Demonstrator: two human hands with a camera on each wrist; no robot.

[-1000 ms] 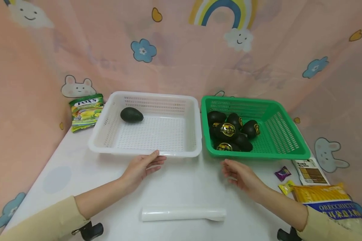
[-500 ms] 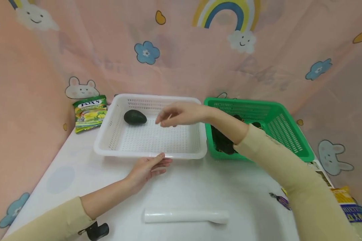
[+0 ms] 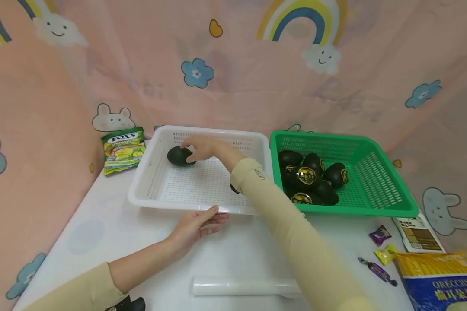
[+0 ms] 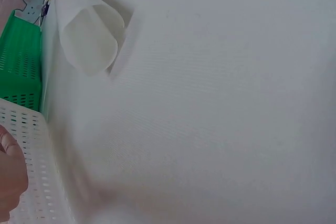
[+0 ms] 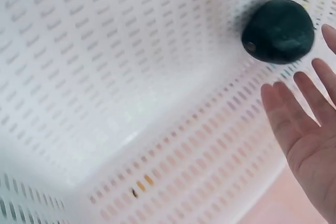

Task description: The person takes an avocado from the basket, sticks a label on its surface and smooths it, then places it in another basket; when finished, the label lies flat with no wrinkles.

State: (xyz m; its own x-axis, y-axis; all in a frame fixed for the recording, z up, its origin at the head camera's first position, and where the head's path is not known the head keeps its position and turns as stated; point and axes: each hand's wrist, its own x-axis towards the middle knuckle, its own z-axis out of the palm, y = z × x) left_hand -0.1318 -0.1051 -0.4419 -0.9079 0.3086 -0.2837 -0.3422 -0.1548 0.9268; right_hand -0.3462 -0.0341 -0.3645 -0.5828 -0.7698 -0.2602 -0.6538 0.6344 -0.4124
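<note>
A dark green avocado [image 3: 178,156] lies in the back left of the white basket [image 3: 155,203]. My right hand [image 3: 202,147] reaches over the basket, thumb and fingers spread beside the avocado; in the right wrist view a gap shows between the fingers [image 5: 307,100] and the avocado [image 5: 281,31]. My left hand [image 3: 194,226] holds the white basket's front rim, thumb at the edge and fingers lower down. Only part of that hand [image 4: 10,179] shows in the left wrist view. Several avocados [image 3: 305,176] with gold-and-black labels fill the left part of the green basket [image 3: 373,211].
A white roll [image 3: 245,287] lies at the table's front. To the left stands a green Fox's candy bag [image 3: 123,149]. On the right lie a purple candy [image 3: 379,235], a yellow candy [image 3: 385,254], a longer wrapped candy [image 3: 378,272], a brown-and-white packet [image 3: 419,233] and a pasta bag [image 3: 439,280].
My right hand has moved from in front of the green basket, across to the left, down to the lone avocado in the white basket. My left hand stays at the rim.
</note>
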